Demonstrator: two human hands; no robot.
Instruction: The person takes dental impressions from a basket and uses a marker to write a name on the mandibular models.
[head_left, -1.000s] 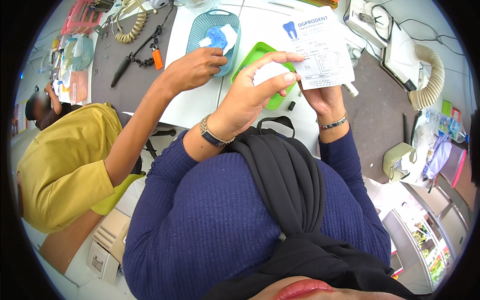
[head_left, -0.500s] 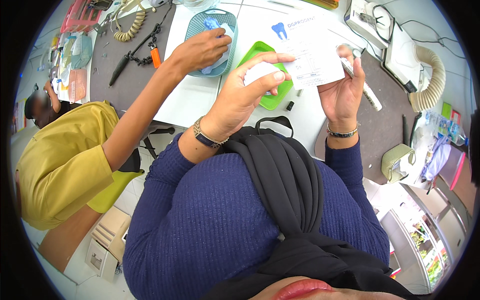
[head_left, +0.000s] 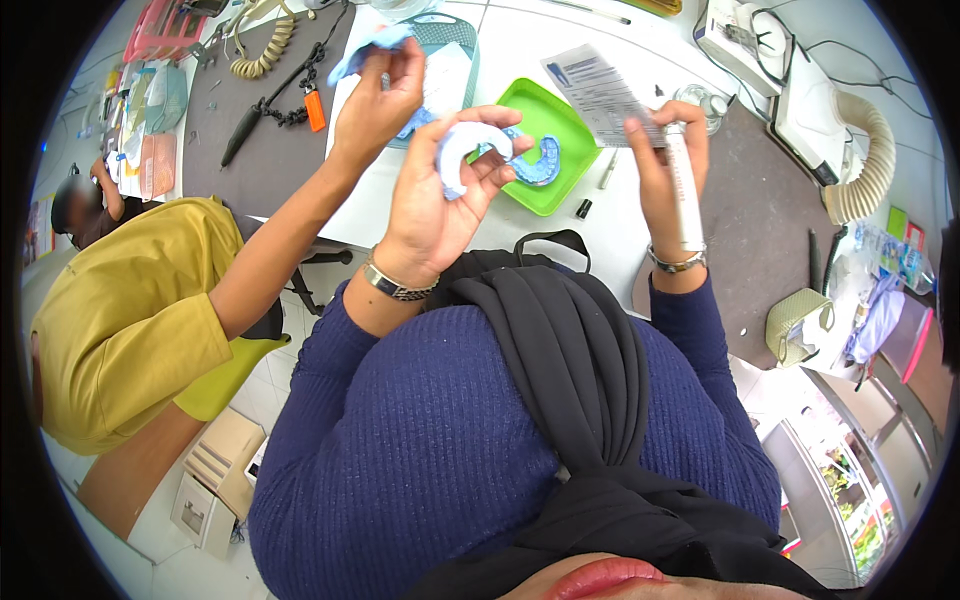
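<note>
My left hand point(head_left: 415, 215) holds a white horseshoe-shaped dental cast point(head_left: 455, 158) between thumb and fingers, its arch facing up, above the near-left edge of a green tray point(head_left: 548, 205). A blue dental impression point(head_left: 541, 166) lies in that tray, partly hidden by my fingers. My right hand point(head_left: 665, 185) is closed on a printed paper slip point(head_left: 600, 97), blurred and tilted, and on a white marker point(head_left: 685, 195) lying along the palm. At my left a co-worker's hand point(head_left: 380, 105) lifts a blue piece point(head_left: 372, 52), its kind unclear, beside a teal basket point(head_left: 458, 35).
A small black cap point(head_left: 583, 209) and a thin metal tool point(head_left: 609, 170) lie right of the tray. Behind my right hand stands a glass jar point(head_left: 712, 106). A ribbed hose point(head_left: 862, 150) curves at the right. A dark handpiece point(head_left: 240, 138) with an orange tag lies left.
The slip has turned over and tilted in my right hand. My left hand has moved left and turned, exposing the cast. The co-worker's hand has risen from the basket with the blue piece.
</note>
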